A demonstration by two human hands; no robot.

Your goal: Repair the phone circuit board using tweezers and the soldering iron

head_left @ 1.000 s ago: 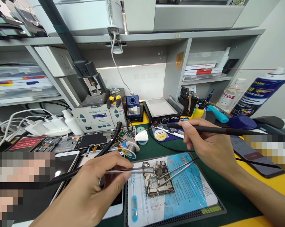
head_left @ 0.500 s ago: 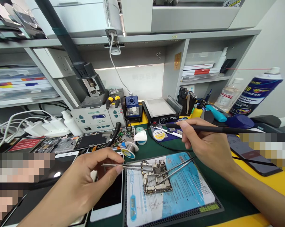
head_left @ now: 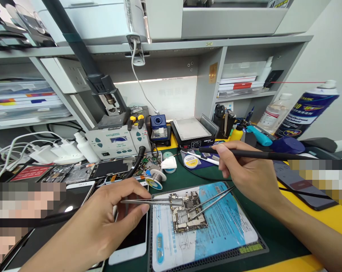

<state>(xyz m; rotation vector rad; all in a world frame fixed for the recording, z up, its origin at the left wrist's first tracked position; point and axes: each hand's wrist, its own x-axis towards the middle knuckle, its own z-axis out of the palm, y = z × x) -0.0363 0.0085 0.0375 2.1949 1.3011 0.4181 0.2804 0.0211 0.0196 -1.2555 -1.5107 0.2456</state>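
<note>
My left hand (head_left: 102, 215) pinches a pair of metal tweezers (head_left: 156, 202) between thumb and fingers. Its tips reach over the upper left part of a phone circuit board (head_left: 203, 223), which lies on a blue and white pad (head_left: 230, 230). Closed around a black pen-shaped soldering iron (head_left: 244, 154), my right hand (head_left: 244, 173) is above and right of the board, with the iron's front end pointing left. Second tweezers (head_left: 216, 202) slant from beside the right palm down to the board; whether that hand grips them is hidden.
Left of the pad lies a white-framed phone (head_left: 131, 249). A solder spool (head_left: 156, 179), a hot-air station (head_left: 116, 141) and a heating plate (head_left: 192, 130) stand behind. At right are a spray can (head_left: 307, 109), a clear bottle (head_left: 275, 113) and a dark phone (head_left: 301, 185).
My left hand has shifted very slightly to the right, and the tweezers' rear end in it sits a little lower. My right hand and the soldering iron look unmoved.
</note>
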